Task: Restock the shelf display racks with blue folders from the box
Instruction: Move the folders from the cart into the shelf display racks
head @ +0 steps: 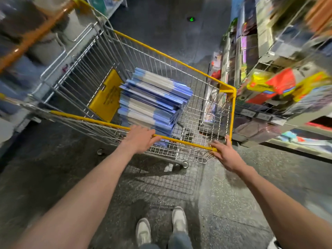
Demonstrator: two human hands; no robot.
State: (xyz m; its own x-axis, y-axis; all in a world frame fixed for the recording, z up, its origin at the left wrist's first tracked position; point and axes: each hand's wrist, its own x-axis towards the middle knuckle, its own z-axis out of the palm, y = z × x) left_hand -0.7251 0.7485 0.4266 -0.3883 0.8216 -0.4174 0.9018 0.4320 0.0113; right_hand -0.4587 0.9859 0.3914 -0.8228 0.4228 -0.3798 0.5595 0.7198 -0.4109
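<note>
Left hand (142,139) laid over the near yellow rim of the wire cart (179,62), fingers nearly straight and pointing inward, thumb along the rim; clasps nothing. Right hand (225,153) further along the same rim, close to the near right corner, fingers spread and straight, tips touching the yellow bar, thumb lifted; holds nothing either. Both forearms bare and stretched forward.

Just beyond the left hand, inside the cart: a stack of blue folders (154,101), tall and uneven, each with a pale band across the cover. Bottom of the stack on the wire floor of the basket, its near lower edge just beside the left fingertips; touching or not, unclear through the blur. Well apart from the right hand, with bare wire mesh between. To the left of the stack, against the basket's wall, a yellow panel (106,97) with dark print too small to read.

Under the cart, a wheel (185,164) on the dark speckled floor (233,203). At the bottom edge, two light shoes (143,232) side by side, toes toward the cart.

To the right of the cart, shelf racks (258,112) packed with colourful goods, heavily blurred. To the left, an orange rail (36,33) and more blurred shelving. Far ahead on the floor, a small green mark (191,19).
</note>
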